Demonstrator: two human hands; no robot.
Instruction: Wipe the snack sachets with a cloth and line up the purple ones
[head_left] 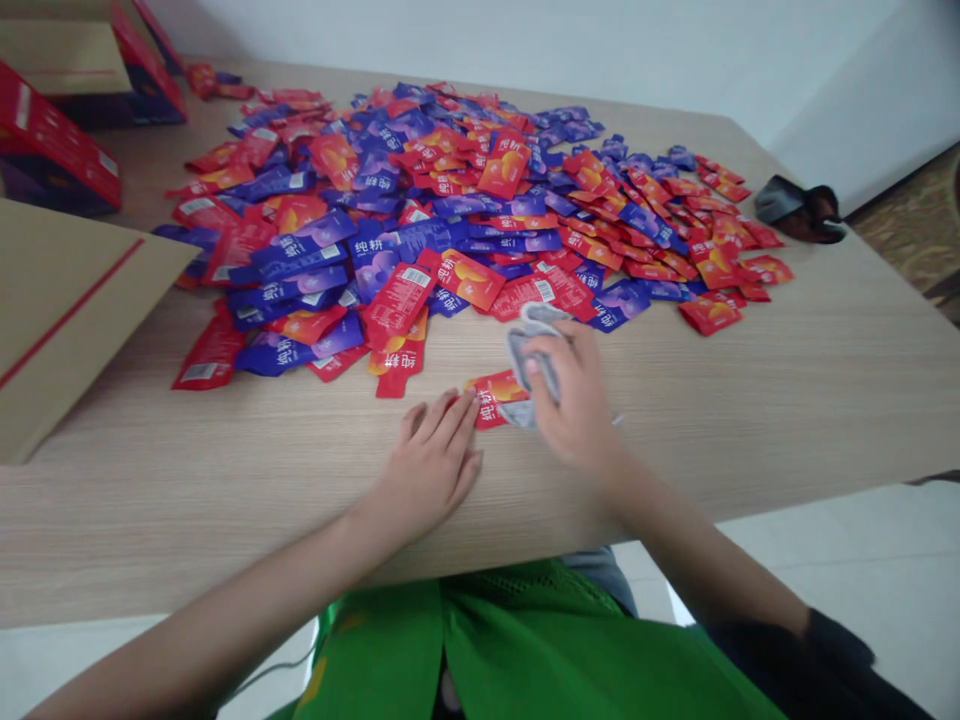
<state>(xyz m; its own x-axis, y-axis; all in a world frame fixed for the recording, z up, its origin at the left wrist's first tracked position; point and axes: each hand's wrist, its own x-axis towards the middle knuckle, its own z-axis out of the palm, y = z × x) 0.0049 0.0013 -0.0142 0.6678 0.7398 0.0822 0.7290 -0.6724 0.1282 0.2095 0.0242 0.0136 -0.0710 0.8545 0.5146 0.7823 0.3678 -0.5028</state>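
Observation:
A red and orange pouch (489,412) lies flat on the table in front of me, its printing facing up. My left hand (435,455) rests on its left end with the fingers stretched out flat. Bunched in my right hand (574,395) is a grey cloth (541,370), and a lower fold of it touches the right part of the pouch. The cloth and my right fingers cover that end of the pouch. Just beyond my hands, one red pouch (391,372) sticks out from the heap's front edge.
A large heap of red and blue pouches (375,190) spreads across the back of the wooden table (750,400). Cardboard boxes (82,310) stand on the left, open flaps toward the heap. A dark object (799,210) lies near the right edge.

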